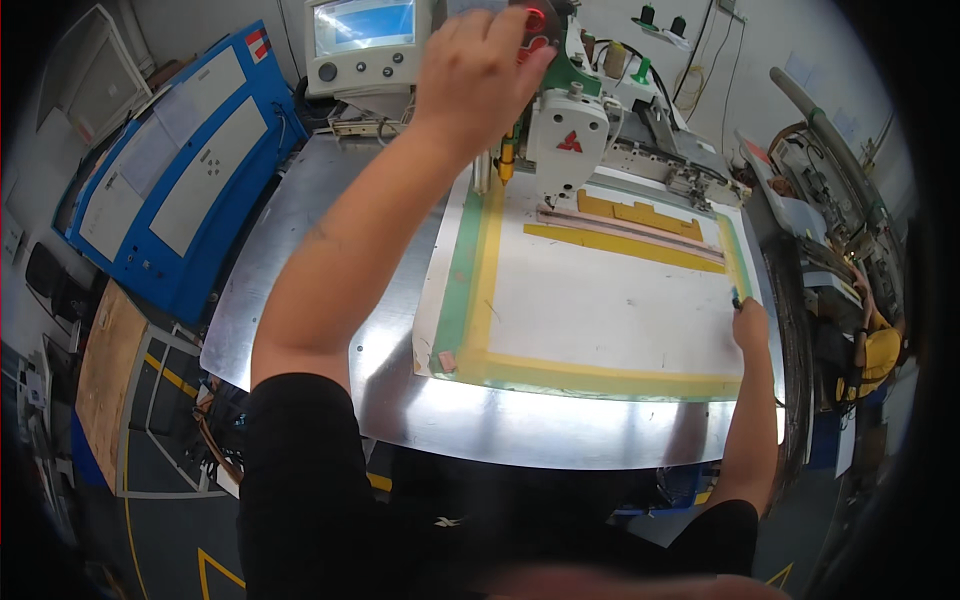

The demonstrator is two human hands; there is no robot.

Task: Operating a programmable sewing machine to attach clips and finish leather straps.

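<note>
My left hand [472, 75] is raised to the head of an industrial sewing machine [570, 140], fingers bent over a dark round part [538, 35] with a red glow beside it. The upper picture edge cuts off some of that grip. My right hand [750, 327] is closed at the right border of a white template sheet [600, 310], round a small dark object [736, 299] with a bluish tip; its kind is unclear. Near the needle area, a long pale strip [630, 228] lies between yellow flat pieces [620, 246] on the sheet. Green and yellow tape edges it.
A shiny metal table [400, 400] carries the sheet. A control panel with a screen [365, 40] stands at the far left of the machine, and a blue cabinet [180, 170] beyond the table's left side. Thread spools [640, 70] stand behind. At right, another person [870, 340] is partly visible.
</note>
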